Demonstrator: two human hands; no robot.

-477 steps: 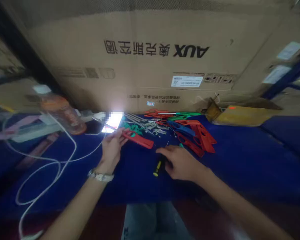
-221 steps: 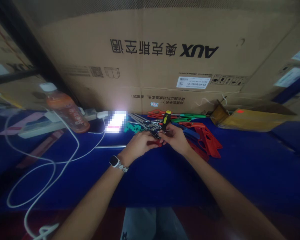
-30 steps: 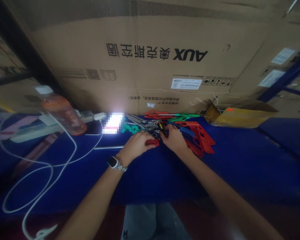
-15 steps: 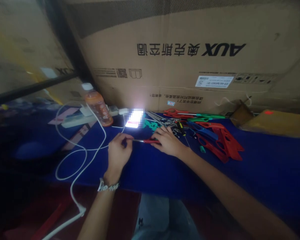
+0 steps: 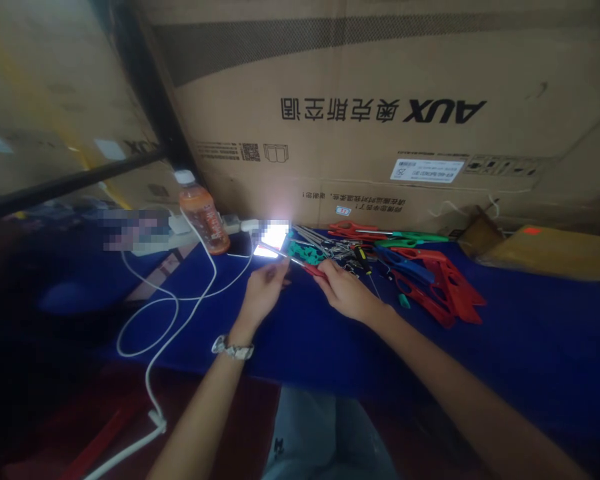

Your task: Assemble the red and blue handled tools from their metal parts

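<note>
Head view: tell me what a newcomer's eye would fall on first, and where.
Probably the glaring white rectangle, apparently a lit screen, toward the back of the blue tabletop, just beyond the left hand. The upside-down AUX lettering on the big cardboard box behind would likely come next. Red pieces also stand out, to the right of the right hand, which holds a red-ended rod.

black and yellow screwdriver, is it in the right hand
No, the screwdriver lies just beyond the right hand, whose fingers are on a red handle instead.
</note>
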